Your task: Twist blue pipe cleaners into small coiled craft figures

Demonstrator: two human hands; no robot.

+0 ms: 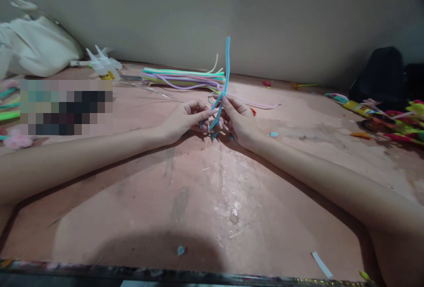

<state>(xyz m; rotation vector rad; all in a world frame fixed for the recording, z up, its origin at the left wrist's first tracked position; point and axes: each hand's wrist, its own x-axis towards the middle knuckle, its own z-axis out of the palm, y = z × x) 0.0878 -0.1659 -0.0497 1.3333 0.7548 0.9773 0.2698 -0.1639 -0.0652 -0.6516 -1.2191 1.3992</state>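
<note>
A blue pipe cleaner (227, 64) is held between my two hands over the middle of the table, with one end standing straight up and its lower part bent into a narrow loop. My left hand (187, 119) is closed on the lower, looped part from the left. Thumb and fingers of my right hand (240, 121) pinch it near the bend, where the upright length starts. Behind my hands lies a bundle of pastel pipe cleaners (182, 78) in green, purple, pink and yellow. Small blue scraps (273, 134) lie close to my right hand.
White-tipped glue bottles (104, 68) stand at the back left beside a white bag (39, 46). A blurred-out patch covers the left side. At right are a yellow tube (359, 108), colourful fuzzy pieces (407, 123) and a dark object (377, 75). A paper strip (322, 265) lies near the front edge.
</note>
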